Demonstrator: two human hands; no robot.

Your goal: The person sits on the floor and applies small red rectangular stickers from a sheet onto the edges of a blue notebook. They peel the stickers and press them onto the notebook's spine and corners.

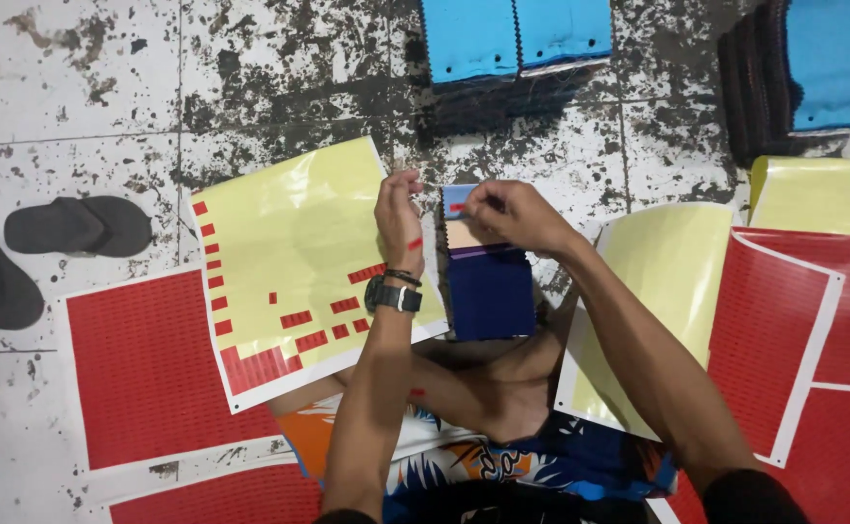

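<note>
Sticker-applying step, by the look of it — right hand (507, 215) pinches small red sticker (457, 207) onto top swatch of fabric swatch stack (488, 281) over lap; left hand (398, 218) steadies stack edge, fingers clasping it — next needs firm press, square alignment

Floor (75, 78): pale tiles, heavily stained dark.
Sandals (77, 225): black pair, far left, one partly cut off.
Blue fabric stacks (512, 39): far centre; another stack (833, 68) far right.
Full red sticker sheets (143, 374): near left; more red sheets (813, 330) at right.
Bare yellow backing sheet (672, 272): right of centre.
</note>
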